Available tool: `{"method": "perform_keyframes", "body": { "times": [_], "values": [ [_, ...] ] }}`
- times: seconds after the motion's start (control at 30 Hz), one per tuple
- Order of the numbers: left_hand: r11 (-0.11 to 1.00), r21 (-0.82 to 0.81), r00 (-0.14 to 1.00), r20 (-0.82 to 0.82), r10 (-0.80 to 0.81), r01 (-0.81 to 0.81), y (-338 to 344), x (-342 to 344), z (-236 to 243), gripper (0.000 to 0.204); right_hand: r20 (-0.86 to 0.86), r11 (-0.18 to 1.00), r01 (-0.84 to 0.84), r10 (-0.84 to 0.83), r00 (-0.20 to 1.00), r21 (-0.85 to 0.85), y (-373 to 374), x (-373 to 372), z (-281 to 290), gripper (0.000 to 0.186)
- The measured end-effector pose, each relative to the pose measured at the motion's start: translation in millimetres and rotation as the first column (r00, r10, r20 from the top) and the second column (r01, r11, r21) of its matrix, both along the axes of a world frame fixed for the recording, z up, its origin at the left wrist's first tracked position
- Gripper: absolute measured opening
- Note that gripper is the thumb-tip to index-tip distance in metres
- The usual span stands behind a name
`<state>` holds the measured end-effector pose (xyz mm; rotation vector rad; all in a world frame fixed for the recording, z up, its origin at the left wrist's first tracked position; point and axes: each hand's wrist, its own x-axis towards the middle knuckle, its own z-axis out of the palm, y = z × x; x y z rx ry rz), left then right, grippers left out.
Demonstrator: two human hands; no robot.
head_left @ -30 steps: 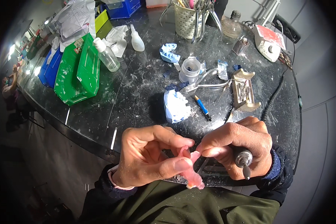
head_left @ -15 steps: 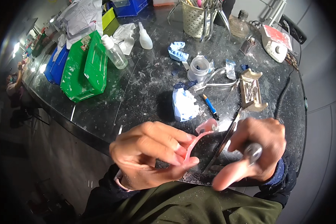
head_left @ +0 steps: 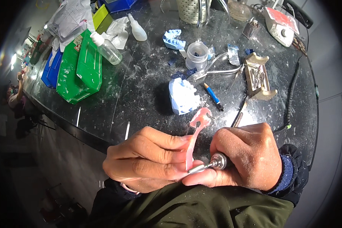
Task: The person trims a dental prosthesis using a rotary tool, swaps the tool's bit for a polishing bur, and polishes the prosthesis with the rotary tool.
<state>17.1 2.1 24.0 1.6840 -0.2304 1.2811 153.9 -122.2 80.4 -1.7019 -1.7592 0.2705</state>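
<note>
Between the fingertips and thumb of my left hand (head_left: 142, 159) is a thin, curved pink denture base (head_left: 202, 117). Its broader, notched end points away from me. My right hand (head_left: 250, 155) grips a rotary handpiece (head_left: 219, 161) with a metal nose. The bur in it slants down to the left, its tip at the near end of the pink piece beside my left thumb; whether it touches is hard to tell. Just beyond my hands stands a pale blue dental cast (head_left: 183, 97), with a blue pencil (head_left: 213, 97) lying to its right.
Farther off are a smaller blue cast (head_left: 174, 40), a clear jar (head_left: 197, 55), pliers (head_left: 220, 72) and a holder of burs (head_left: 257, 78). Green bin (head_left: 89, 70) and spray bottle (head_left: 108, 49) stand left. A control box (head_left: 281, 24) sits far right; a coiled cable (head_left: 293, 91) runs down there.
My right hand has turned and come left, bringing the handpiece's bur against or beside the denture base. The denture base now stands more upright in my left hand. The view has shifted slightly.
</note>
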Motion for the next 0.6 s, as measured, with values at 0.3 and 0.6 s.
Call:
{"method": "perform_keyframes", "body": {
  "times": [0.3, 0.6],
  "values": [
    [0.996, 0.087, 0.999, -0.045, 0.027, -0.023, 3.4, -1.8, -1.4, 0.023, 0.042, 1.000, 0.020, -0.019, 0.999, -0.003, -0.1, 2.7, -1.6, 0.050],
    [0.991, 0.127, 0.995, -0.090, 0.050, -0.038, 5.2, -2.6, 0.7, 0.022, 0.179, 0.998, 0.003, -0.014, 0.984, 0.058, 1.2, 3.2, -4.5, 0.051]
  ]
}}
